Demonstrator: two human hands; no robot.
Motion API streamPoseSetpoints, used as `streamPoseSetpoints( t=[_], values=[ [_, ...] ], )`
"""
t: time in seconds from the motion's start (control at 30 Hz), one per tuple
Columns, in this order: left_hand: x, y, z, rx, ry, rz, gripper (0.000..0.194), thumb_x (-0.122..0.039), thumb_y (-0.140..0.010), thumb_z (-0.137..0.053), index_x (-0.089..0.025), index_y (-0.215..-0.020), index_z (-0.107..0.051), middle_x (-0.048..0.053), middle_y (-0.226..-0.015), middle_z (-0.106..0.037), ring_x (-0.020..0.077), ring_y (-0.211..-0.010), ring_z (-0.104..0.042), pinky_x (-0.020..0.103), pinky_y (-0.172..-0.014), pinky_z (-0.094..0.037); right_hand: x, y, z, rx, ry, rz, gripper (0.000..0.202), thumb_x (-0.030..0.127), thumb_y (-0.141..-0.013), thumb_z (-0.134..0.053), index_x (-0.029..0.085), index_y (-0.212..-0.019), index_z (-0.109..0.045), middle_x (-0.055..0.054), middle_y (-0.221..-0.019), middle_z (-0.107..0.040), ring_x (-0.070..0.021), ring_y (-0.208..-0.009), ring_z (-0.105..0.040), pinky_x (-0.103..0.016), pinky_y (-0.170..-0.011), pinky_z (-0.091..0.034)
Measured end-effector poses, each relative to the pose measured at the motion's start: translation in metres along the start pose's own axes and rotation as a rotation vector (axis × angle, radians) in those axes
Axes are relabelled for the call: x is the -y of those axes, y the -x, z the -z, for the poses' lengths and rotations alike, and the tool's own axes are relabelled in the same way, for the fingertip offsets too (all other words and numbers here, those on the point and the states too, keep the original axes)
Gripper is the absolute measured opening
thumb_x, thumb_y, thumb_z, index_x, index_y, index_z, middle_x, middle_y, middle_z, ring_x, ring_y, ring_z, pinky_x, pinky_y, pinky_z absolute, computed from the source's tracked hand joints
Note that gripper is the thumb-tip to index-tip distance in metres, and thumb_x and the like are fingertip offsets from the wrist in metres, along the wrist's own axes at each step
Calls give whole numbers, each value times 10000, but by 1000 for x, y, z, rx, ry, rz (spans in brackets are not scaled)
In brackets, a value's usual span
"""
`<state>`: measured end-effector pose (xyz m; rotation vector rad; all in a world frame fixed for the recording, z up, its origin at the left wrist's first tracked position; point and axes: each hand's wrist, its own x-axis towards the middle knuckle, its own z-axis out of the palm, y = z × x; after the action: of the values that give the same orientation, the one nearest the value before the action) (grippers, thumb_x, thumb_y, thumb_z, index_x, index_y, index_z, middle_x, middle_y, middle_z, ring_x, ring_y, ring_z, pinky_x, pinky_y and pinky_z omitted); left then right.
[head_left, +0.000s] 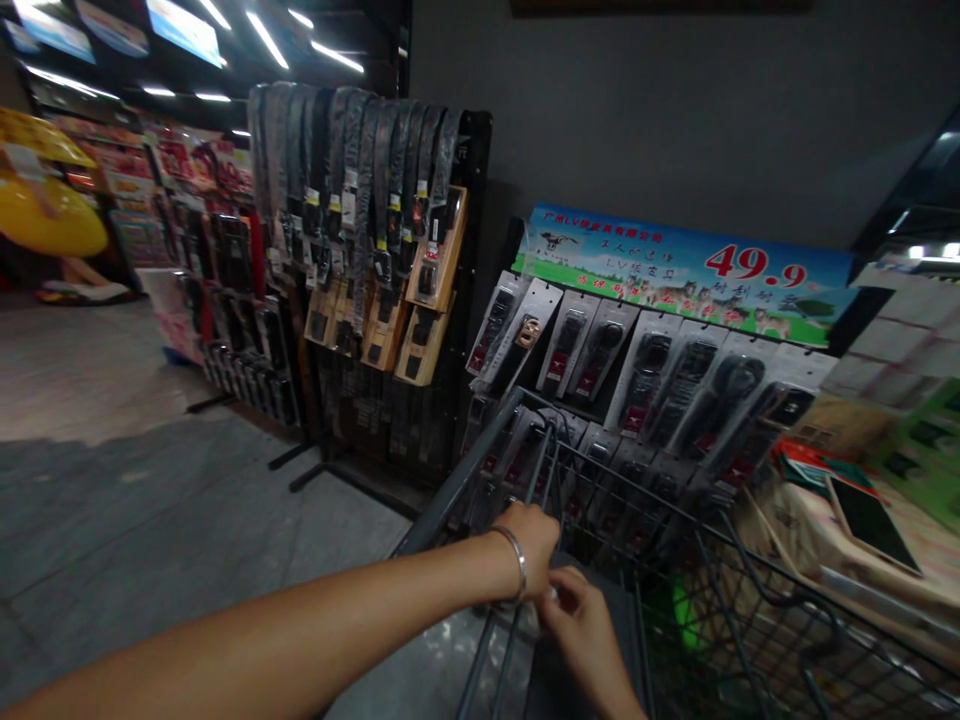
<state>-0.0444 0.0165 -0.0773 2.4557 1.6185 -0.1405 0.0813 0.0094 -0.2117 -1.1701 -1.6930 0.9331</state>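
Note:
My left hand (529,540), with a silver bracelet (517,562) at the wrist, is closed over the thin metal bars (541,460) of a wire shopping cart (720,570); what its fingers hold is hidden. Just below and to the right, my right hand (586,630) touches or nearly touches the left wrist. Its thumb and fingers are pinched together at a small pale spot, too small to name. Beyond the bars hang packaged belts (649,370) on a rack, under a blue and green sign (690,275) reading 49.9.
More wrapped belts (360,180) and boxed ones (439,250) hang on a dark stand at the centre left, its feet on the grey floor (225,510). At the right, a phone-like dark slab (874,525) lies on a pale surface. A yellow object (49,205) is far left.

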Motion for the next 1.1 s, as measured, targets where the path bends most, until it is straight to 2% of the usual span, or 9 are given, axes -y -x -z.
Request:
streamPoseSetpoints(
  t=[0.13,0.27,0.37,0.43,0.6,0.67,0.8,0.97,1.1],
  values=[
    [1,-1,-3,14,-73,-58,302,-294,-700,-678,-71,-903,-653,168,-946,-638,277,-935,-591,330,-825,-465,-29,9,-1,9,223,-19,193,160,-676,-487,148,-668,-679,-60,-669,-620,-176,-653,-571,-246,-598,-424],
    [-1,0,-3,22,-123,-69,356,-295,-662,-710,-68,-929,-650,165,-956,-633,265,-922,-588,334,-840,-456,-52,20,-3,42,546,-11,208,45,-657,-461,158,-642,-635,-89,-728,-639,-179,-698,-600,-241,-643,-425],
    [-2,0,-2,43,-127,-66,339,-278,-664,-694,-67,-927,-653,172,-961,-628,268,-921,-588,335,-828,-460,-54,21,3,66,823,-50,267,-29,-672,-422,150,-662,-619,-123,-767,-643,-189,-705,-613,-250,-638,-406],
    [-2,0,-2,57,-127,-74,328,-281,-677,-674,-62,-920,-655,177,-951,-628,277,-922,-586,345,-824,-463,-48,19,11,64,907,-82,272,-28,-700,-413,157,-663,-610,-123,-759,-638,-192,-686,-613,-250,-612,-392],
    [-1,-2,-3,43,-133,-83,321,-266,-678,-663,-61,-924,-654,180,-940,-633,278,-912,-590,350,-823,-461,-37,21,20,161,743,65,202,62,-725,-469,193,-717,-623,-78,-835,-639,-176,-759,-612,-231,-659,-407],
    [-1,-3,-4,30,-125,-80,323,-263,-667,-676,-59,-916,-654,188,-932,-635,280,-901,-595,352,-814,-464,-40,27,13,228,679,98,224,61,-723,-463,202,-740,-637,-68,-881,-640,-165,-779,-615,-221,-673,-406],
    [0,-5,-4,26,-102,-89,320,-242,-637,-713,-54,-889,-655,196,-906,-639,290,-891,-601,365,-806,-472,-52,38,-6,295,717,22,291,19,-705,-426,184,-747,-662,-96,-927,-650,-152,-745,-624,-211,-649,-392],
    [1,-3,-1,49,-73,-81,300,-225,-662,-695,-48,-899,-649,201,-955,-629,293,-922,-594,361,-802,-479,-63,49,-12,397,566,-25,199,106,-680,-470,195,-658,-647,-43,-691,-660,-139,-634,-587,-200,-568,-371],
    [0,0,-1,32,-84,-93,294,-236,-694,-667,-57,-926,-654,192,-948,-634,291,-909,-600,365,-797,-478,-74,64,-16,436,406,8,158,163,-644,-536,225,-512,-596,-3,-540,-622,-127,-518,-533,-201,-507,-354]
  ],
)
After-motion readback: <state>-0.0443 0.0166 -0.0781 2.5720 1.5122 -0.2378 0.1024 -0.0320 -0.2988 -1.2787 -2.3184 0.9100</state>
